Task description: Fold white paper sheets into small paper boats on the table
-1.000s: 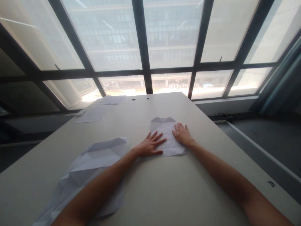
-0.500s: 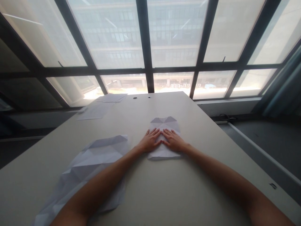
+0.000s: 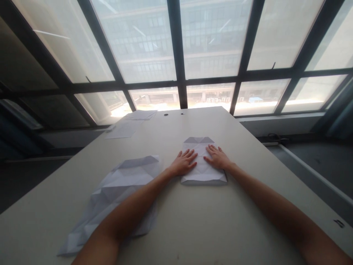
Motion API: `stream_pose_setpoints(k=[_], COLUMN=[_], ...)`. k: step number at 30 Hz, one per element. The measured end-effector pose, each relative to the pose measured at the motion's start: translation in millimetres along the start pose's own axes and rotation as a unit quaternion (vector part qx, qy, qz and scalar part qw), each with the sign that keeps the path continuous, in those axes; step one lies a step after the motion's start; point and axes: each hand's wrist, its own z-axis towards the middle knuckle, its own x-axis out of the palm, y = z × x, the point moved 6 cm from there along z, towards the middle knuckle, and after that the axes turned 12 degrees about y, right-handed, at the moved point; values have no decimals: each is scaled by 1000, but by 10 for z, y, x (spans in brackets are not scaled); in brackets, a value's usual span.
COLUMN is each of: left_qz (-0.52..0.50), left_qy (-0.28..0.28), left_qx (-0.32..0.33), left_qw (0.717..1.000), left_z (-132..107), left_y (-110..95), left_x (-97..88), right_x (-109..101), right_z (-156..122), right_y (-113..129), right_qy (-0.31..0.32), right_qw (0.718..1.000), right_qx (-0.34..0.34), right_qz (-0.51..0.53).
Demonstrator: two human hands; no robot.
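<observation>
We have our left hand point(image 3: 183, 163) palm down, just right of the frame's centre, fingers spread and nothing clamped between them. Our right hand point(image 3: 216, 156) mirrors it, flat too, fingers a little parted, and there's a clear gap between the two. And right beneath them, the folded paper point(image 3: 200, 156)! We're touching it from both sides, left hand over its left edge, right hand over its right, with a white strip showing between our fingertips. Its far end, corners slanted, pokes out beyond our fingers; its near end, with a folded band, lies closer to us than either hand.

Outward we go: a larger creased sheet point(image 3: 121, 182) sprawls across the lower left, our left forearm crossing over it. All of this rests on the pale tabletop point(image 3: 193, 221). Up in the upper left, flat papers point(image 3: 140, 115) lie near the far edge, and behind it all, dark-framed windows point(image 3: 151, 44) fill the top.
</observation>
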Motion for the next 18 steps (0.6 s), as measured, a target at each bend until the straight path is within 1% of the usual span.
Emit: stream_pose_setpoints(k=[2, 4, 10, 14, 18], left_qz=[-11, -23, -37, -34, -37], left_qy=[-6, -14, -52, -57, -64], left_qx=[-7, -18, -61, -67, -67], left_qw=[1000, 999, 996, 996, 995], left_z=[13, 30, 50, 47, 50], left_y=[13, 42, 143, 159, 162], left_x=[2, 8, 15, 17, 6], right_x=[3, 6, -23, -68, -58], right_z=[19, 23, -18, -53, -52], right_y=[-66, -82, -21, 62, 93], right_qy=[-6, -14, -23, -46, -38], right_qw=[1000, 1000, 1000, 998, 997], right_qx=[6, 4, -6, -45, -70], right_qz=[-2, -2, -1, -5, -1])
